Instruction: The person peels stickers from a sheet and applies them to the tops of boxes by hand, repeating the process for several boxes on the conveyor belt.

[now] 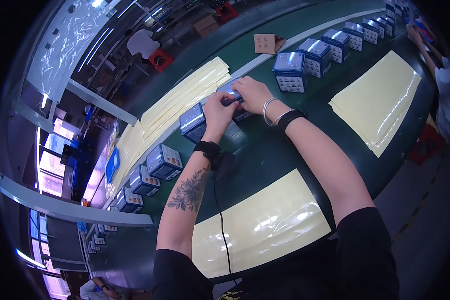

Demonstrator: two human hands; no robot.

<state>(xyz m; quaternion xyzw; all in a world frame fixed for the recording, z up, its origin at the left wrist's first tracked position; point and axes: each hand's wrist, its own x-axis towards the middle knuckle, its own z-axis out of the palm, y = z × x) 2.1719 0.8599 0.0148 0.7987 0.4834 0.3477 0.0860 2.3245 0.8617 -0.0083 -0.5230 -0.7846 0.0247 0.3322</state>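
In the middle of the bench, a small blue printed carton [227,88] stands mostly hidden behind my hands. My left hand [218,114] pinches at its top near edge, fingers bent. From the other side my right hand [253,95] closes on the same top edge, so the fingertips of both hands nearly meet over a dark strip there. Whether that strip is a flap of the carton I cannot tell. Just left of my left hand sits another blue carton [193,120], apart from the one I hold.
A row of blue cartons runs along the green bench, from lower left [164,161] to far right [290,70]. Pale yellow glossy sheets lie near me [265,220], at right [377,102] and beyond my hands [185,90]. A cardboard piece [265,44] stands farther back. Other people are nearby.
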